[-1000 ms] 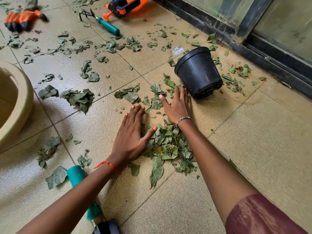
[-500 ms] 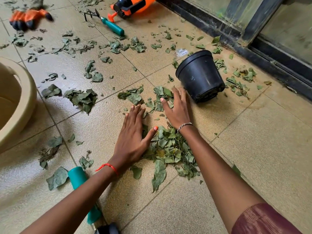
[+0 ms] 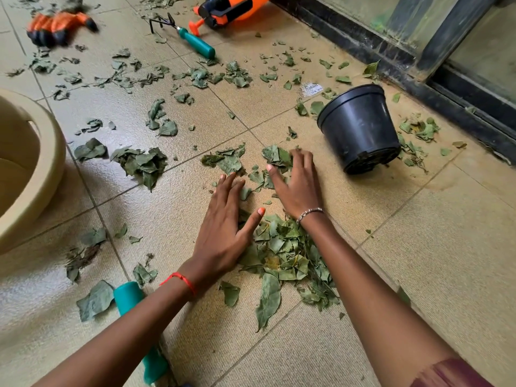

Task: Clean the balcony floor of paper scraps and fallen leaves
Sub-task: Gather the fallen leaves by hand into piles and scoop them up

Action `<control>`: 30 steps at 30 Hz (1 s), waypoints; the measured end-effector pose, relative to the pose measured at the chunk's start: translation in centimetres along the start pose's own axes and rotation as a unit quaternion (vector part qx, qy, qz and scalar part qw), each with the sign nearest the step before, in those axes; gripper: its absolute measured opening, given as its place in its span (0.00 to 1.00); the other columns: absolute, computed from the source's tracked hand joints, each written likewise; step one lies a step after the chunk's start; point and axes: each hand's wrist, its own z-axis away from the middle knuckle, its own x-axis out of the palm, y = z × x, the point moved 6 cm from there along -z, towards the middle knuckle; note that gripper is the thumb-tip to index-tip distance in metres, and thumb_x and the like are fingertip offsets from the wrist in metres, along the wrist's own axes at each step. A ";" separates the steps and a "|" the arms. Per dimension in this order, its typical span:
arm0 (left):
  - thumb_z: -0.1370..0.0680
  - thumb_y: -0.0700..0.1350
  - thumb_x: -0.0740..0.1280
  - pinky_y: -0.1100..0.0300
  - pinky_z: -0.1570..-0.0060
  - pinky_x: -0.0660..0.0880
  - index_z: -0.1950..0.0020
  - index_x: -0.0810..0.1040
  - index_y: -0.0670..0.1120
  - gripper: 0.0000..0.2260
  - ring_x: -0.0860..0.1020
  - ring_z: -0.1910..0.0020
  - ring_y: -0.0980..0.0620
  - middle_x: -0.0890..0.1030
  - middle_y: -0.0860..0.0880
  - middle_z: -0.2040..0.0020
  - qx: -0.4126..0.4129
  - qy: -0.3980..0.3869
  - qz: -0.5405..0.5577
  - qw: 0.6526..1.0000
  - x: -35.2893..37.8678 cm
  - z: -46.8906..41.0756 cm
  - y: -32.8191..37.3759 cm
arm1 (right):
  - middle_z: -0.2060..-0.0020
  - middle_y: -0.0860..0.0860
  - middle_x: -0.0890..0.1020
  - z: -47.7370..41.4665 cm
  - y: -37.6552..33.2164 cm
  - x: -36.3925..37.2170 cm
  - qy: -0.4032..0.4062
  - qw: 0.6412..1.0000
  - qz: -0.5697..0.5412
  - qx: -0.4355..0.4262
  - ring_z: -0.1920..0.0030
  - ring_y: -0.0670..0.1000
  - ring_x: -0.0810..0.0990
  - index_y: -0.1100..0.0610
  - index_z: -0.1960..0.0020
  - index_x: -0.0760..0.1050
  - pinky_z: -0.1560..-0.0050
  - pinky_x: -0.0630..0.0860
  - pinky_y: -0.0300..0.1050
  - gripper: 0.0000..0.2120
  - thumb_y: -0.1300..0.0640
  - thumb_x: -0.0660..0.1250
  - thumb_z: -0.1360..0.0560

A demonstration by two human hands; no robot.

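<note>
A heap of green leaves (image 3: 284,252) lies on the tan tiled floor (image 3: 418,261) between my wrists. My left hand (image 3: 223,227) rests flat on the tile at the heap's left edge, fingers straight, thumb spread toward the leaves. My right hand (image 3: 296,185) lies flat just beyond the heap, its fingertips on a smaller clump of leaves (image 3: 275,156). More leaves are scattered further out, with a clump (image 3: 142,163) to the left. A small white paper scrap (image 3: 311,89) lies near the pot.
A black plastic pot (image 3: 360,129) lies tipped to the right of my right hand. A beige basin (image 3: 36,174) stands at the left edge. A teal-handled tool (image 3: 134,311) lies under my left forearm. A hand rake (image 3: 190,40), orange sprayer (image 3: 231,8) and orange gloves (image 3: 60,23) lie beyond. Sliding-door frame (image 3: 418,60) at right.
My right hand has slid away from the pot toward the left, dragging the small leaf clump along. My left hand has stayed flat by the heap.
</note>
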 end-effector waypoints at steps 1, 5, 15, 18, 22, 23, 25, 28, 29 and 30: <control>0.26 0.68 0.46 0.53 0.25 0.43 0.23 0.52 0.50 0.37 0.43 0.24 0.58 0.46 0.53 0.21 0.006 0.004 -0.011 1.000 -0.3 -0.6 -0.1 | 0.27 0.58 0.55 0.2 -0.3 -0.3 0.019 0.999 -0.044 -0.015 0.29 0.56 0.62 0.61 0.26 0.56 0.33 0.66 0.51 0.32 0.44 0.60 0.23; 0.27 0.69 0.46 0.53 0.26 0.41 0.23 0.53 0.46 0.39 0.45 0.24 0.54 0.48 0.48 0.21 -0.019 0.060 -0.038 0.997 -2.4 -3.5 -1.6 | 0.25 0.56 0.50 -0.6 -0.3 -0.9 0.041 0.995 -0.091 -0.012 0.28 0.53 0.58 0.59 0.25 0.55 0.34 0.61 0.43 0.31 0.47 0.60 0.22; 0.28 0.70 0.44 0.60 0.26 0.37 0.22 0.48 0.45 0.42 0.46 0.24 0.57 0.49 0.49 0.21 -0.052 0.051 -0.051 0.996 -1.9 -4.2 -2.5 | 0.24 0.49 0.52 -6.1 -0.3 1.4 -0.085 0.990 0.060 -0.092 0.25 0.47 0.50 0.52 0.25 0.53 0.28 0.43 0.43 0.34 0.34 0.48 0.25; 0.27 0.69 0.48 0.53 0.24 0.46 0.23 0.55 0.47 0.39 0.57 0.26 0.55 0.60 0.49 0.24 -0.037 0.061 -0.015 0.997 -2.2 -4.2 -2.2 | 0.28 0.49 0.64 -4.4 -1.3 1.5 -0.149 0.975 -0.067 -0.150 0.28 0.46 0.61 0.53 0.29 0.64 0.30 0.53 0.41 0.29 0.41 0.51 0.26; 0.26 0.65 0.54 0.45 0.30 0.63 0.27 0.62 0.51 0.31 0.67 0.33 0.56 0.69 0.52 0.31 -0.035 0.079 0.086 0.993 -2.8 -3.9 -2.2 | 0.34 0.53 0.73 -2.9 -2.5 0.8 -0.145 0.939 -0.255 -0.180 0.33 0.43 0.68 0.57 0.34 0.71 0.32 0.62 0.34 0.20 0.56 0.57 0.24; 0.26 0.65 0.55 0.46 0.31 0.65 0.27 0.62 0.51 0.30 0.68 0.33 0.56 0.69 0.52 0.31 -0.038 0.079 0.108 0.990 -2.8 -3.8 -2.3 | 0.32 0.53 0.70 -3.1 -2.8 1.0 -0.146 0.943 -0.244 -0.175 0.31 0.43 0.65 0.57 0.33 0.70 0.32 0.59 0.33 0.20 0.55 0.57 0.24; 0.26 0.65 0.55 0.47 0.32 0.67 0.27 0.61 0.52 0.31 0.69 0.34 0.56 0.69 0.51 0.31 -0.045 0.083 0.131 0.987 -2.9 -3.8 -2.4 | 0.28 0.51 0.63 -3.7 -3.3 2.1 -0.174 0.955 -0.184 -0.152 0.28 0.44 0.59 0.54 0.29 0.64 0.30 0.54 0.36 0.22 0.51 0.56 0.22; 0.26 0.65 0.53 0.48 0.32 0.66 0.25 0.59 0.50 0.33 0.68 0.32 0.53 0.67 0.49 0.28 -0.049 0.090 0.115 0.988 -2.9 -3.8 -2.4 | 0.26 0.47 0.57 -3.8 -4.3 4.1 -0.202 0.955 0.008 -0.216 0.26 0.44 0.52 0.50 0.26 0.56 0.26 0.43 0.44 0.29 0.43 0.49 0.25; 0.26 0.65 0.53 0.48 0.31 0.65 0.24 0.58 0.49 0.34 0.66 0.30 0.53 0.66 0.49 0.27 -0.050 0.089 0.109 0.989 -2.9 -3.9 -2.4 | 0.25 0.47 0.56 -3.7 -4.5 4.6 -0.207 0.948 0.051 -0.238 0.25 0.43 0.50 0.49 0.25 0.54 0.26 0.41 0.45 0.30 0.42 0.47 0.25; 0.26 0.66 0.52 0.48 0.30 0.64 0.24 0.57 0.49 0.35 0.65 0.29 0.53 0.64 0.49 0.26 -0.052 0.087 0.105 0.989 -2.9 -3.9 -2.5 | 0.25 0.46 0.55 -3.6 -4.6 4.9 -0.210 0.942 0.075 -0.252 0.25 0.43 0.49 0.49 0.25 0.54 0.26 0.41 0.45 0.30 0.42 0.45 0.25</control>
